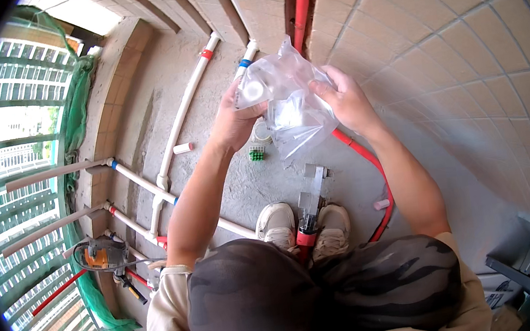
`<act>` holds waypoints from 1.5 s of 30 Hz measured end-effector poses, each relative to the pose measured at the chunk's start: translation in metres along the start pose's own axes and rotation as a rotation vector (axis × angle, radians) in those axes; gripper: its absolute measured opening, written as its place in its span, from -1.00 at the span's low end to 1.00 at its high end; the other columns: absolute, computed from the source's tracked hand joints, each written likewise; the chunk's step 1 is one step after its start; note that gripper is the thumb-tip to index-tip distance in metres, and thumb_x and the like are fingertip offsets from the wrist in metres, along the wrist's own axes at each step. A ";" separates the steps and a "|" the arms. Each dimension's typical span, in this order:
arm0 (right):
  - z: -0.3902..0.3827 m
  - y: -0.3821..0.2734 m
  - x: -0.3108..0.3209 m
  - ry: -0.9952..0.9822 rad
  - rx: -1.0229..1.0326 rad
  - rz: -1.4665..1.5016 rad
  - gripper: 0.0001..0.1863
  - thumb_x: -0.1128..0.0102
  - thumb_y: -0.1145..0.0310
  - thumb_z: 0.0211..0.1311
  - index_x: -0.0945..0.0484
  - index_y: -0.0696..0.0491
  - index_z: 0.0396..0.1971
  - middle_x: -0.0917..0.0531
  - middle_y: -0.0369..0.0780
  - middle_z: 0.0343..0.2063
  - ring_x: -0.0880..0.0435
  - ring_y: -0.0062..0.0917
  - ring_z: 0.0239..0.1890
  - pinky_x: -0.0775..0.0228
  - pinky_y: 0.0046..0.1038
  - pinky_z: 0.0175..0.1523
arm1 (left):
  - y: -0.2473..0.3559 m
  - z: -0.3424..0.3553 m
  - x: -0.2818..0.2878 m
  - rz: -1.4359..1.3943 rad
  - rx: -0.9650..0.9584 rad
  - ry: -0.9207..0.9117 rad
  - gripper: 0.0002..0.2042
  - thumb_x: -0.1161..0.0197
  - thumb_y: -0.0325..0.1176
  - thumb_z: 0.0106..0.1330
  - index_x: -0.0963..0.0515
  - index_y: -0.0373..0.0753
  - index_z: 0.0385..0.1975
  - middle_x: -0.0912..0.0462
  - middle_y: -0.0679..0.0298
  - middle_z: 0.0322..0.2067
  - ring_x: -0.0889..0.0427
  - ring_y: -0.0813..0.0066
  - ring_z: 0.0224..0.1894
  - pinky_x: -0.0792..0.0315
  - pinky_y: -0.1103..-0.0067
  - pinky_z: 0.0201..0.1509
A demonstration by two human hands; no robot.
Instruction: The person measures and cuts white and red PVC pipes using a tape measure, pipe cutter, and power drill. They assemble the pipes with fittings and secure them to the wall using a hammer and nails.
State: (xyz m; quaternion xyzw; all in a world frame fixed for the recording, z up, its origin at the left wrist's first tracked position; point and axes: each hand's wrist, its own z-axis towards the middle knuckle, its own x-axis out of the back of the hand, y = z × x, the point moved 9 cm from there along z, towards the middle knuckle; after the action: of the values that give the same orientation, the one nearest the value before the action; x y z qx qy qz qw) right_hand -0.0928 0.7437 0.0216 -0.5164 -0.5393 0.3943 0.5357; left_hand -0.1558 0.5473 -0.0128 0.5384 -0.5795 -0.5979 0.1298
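Left hand: the left hand (233, 120) grips the left edge of a clear plastic bag (286, 93), fingers curled shut on the film beside a round white fitting (251, 91) that shows through it.
Right hand: the right hand (344, 99) pinches the bag's right edge, thumb and fingers closed on the plastic.
Bag: held up in the air between both hands, above the concrete floor (241, 188) and close to the tiled wall (450, 57); crumpled, with pale parts inside too blurred to name.
Below the bag: a small green block (256, 154) and a white cap (262, 131) lie on the floor, just under the left hand.
Feet: two pale shoes (277, 223) stand side by side; a clear tool with a red base (308, 216) stands upright between them.
Pipes: white pipes (186, 105) run along the floor toward the far wall; a red pipe (371, 166) curves along the foot of the tiled wall, and a short white pipe offcut (183, 148) lies apart from them.
Left edge: an orange-and-grey power tool (99, 255) sits by the green-netted railing (76, 109).
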 end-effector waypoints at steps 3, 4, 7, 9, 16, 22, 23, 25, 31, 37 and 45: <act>0.006 0.014 -0.014 -0.038 -0.011 -0.019 -0.63 -0.20 0.22 0.44 -0.58 0.23 0.01 -0.69 -0.28 -0.22 -0.57 -0.64 -0.17 -0.41 -0.52 -0.02 | -0.011 -0.007 0.035 0.250 0.046 0.045 -0.51 -0.30 -0.64 0.10 -0.50 -0.31 0.11 -0.62 0.24 -0.07 -0.62 0.37 0.00 -0.49 0.46 0.04; 0.007 0.019 -0.021 -0.048 -0.017 -0.035 -0.65 -0.20 0.24 0.44 -0.60 0.23 -0.02 -0.69 -0.28 -0.26 -0.58 -0.63 -0.20 -0.42 -0.52 -0.04 | -0.009 -0.013 0.041 0.213 -0.049 0.140 -0.60 -0.13 -0.66 0.06 -0.54 -0.36 -0.03 -0.61 0.23 -0.19 -0.62 0.38 -0.10 -0.47 0.50 -0.01; 0.011 -0.001 -0.048 -0.021 0.055 -0.206 -0.70 -0.20 0.27 0.42 -0.63 0.24 -0.12 -0.70 -0.26 -0.34 -0.60 -0.62 -0.26 -0.44 -0.49 -0.08 | -0.014 -0.028 0.073 0.022 -0.093 0.345 -0.86 -0.17 -0.52 0.00 -0.60 -0.36 -0.44 -0.57 0.29 -0.42 -0.48 0.50 -0.39 -0.35 0.52 -0.33; 0.025 0.010 -0.069 -0.098 0.084 -0.151 -0.69 -0.19 0.26 0.40 -0.63 0.24 -0.14 -0.72 -0.14 -0.35 -0.66 -0.48 -0.28 -0.47 -0.41 -0.13 | -0.008 -0.043 0.086 0.101 0.044 0.469 -0.90 -0.18 -0.51 0.00 -0.59 -0.36 -0.49 -0.57 0.28 -0.43 -0.49 0.49 -0.39 -0.35 0.50 -0.35; 0.097 0.014 -0.161 -0.462 0.173 -0.150 -0.63 -0.20 0.18 0.37 -0.63 0.26 -0.20 -0.74 -0.07 -0.39 -0.66 -0.48 -0.33 -0.48 -0.36 -0.16 | 0.038 -0.108 0.139 0.232 0.283 0.604 -0.74 -0.18 -0.65 0.07 -0.49 -0.48 -0.20 -0.59 0.01 -0.31 -0.64 0.21 -0.39 -0.65 0.32 -0.29; 0.130 0.004 -0.234 -0.778 0.013 -0.074 -0.63 -0.21 0.18 0.40 -0.66 0.23 -0.09 -0.74 -0.23 -0.26 -0.66 -0.57 -0.24 -0.48 -0.47 -0.11 | 0.058 -0.141 0.166 -0.004 0.153 0.711 -0.69 -0.21 -0.60 0.14 -0.42 -0.48 -0.09 -0.59 -0.05 -0.22 -0.65 0.13 -0.27 -0.66 0.30 -0.20; 0.126 0.002 -0.242 -0.786 -0.073 0.055 -0.63 -0.22 0.18 0.40 -0.65 0.22 -0.07 -0.74 -0.23 -0.25 -0.67 -0.57 -0.22 -0.49 -0.48 -0.09 | 0.052 -0.151 0.176 -0.060 0.115 0.795 -0.69 -0.18 -0.60 0.12 -0.41 -0.46 -0.11 -0.58 -0.08 -0.19 -0.64 0.10 -0.21 -0.65 0.25 -0.13; 0.111 -0.002 -0.255 -0.796 -0.251 0.298 -0.62 -0.24 0.19 0.39 -0.64 0.21 -0.02 -0.74 -0.22 -0.23 -0.68 -0.59 -0.19 -0.50 -0.50 -0.03 | 0.017 -0.162 0.194 -0.353 0.119 0.695 -0.67 -0.14 -0.62 0.07 -0.40 -0.44 -0.11 -0.56 -0.07 -0.17 -0.64 0.08 -0.19 -0.63 0.18 -0.06; 0.074 -0.016 -0.251 -0.890 -0.255 0.300 -0.38 -0.47 0.20 0.21 -0.50 0.27 0.14 -0.69 -0.17 -0.03 -0.67 -0.53 -0.05 -0.51 -0.47 0.06 | -0.030 -0.142 0.133 -0.890 0.044 0.229 -0.37 -0.12 -0.52 0.01 -0.35 -0.38 0.23 -0.57 -0.02 0.10 -0.65 0.08 0.10 -0.57 0.22 0.16; 0.060 -0.017 -0.227 -1.015 -0.307 0.242 -0.36 -0.50 0.28 0.16 -0.47 0.25 0.18 -0.67 -0.17 0.02 -0.68 -0.49 0.00 -0.50 -0.43 0.14 | 0.009 -0.149 0.096 -0.726 -0.078 0.269 -0.37 -0.17 -0.55 0.10 -0.29 -0.42 0.28 -0.55 -0.04 0.14 -0.56 0.11 0.21 -0.39 0.22 0.39; -0.010 -0.071 -0.270 -1.101 -0.286 0.515 -0.51 -0.27 0.28 0.40 -0.45 0.17 0.23 -0.66 -0.21 0.05 -0.64 -0.53 0.05 -0.47 -0.45 0.18 | 0.071 -0.224 0.038 -0.424 -0.243 0.719 -0.62 -0.27 -0.56 0.30 -0.48 -0.28 0.12 -0.66 0.25 -0.02 -0.63 0.39 0.05 -0.46 0.37 0.22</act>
State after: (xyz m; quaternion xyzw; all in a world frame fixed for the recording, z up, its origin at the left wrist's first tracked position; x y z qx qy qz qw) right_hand -0.1212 0.4667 0.0457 -0.4177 -0.6419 0.6430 -0.0075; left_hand -0.0263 0.3731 0.0843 0.8003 -0.2996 -0.4497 0.2599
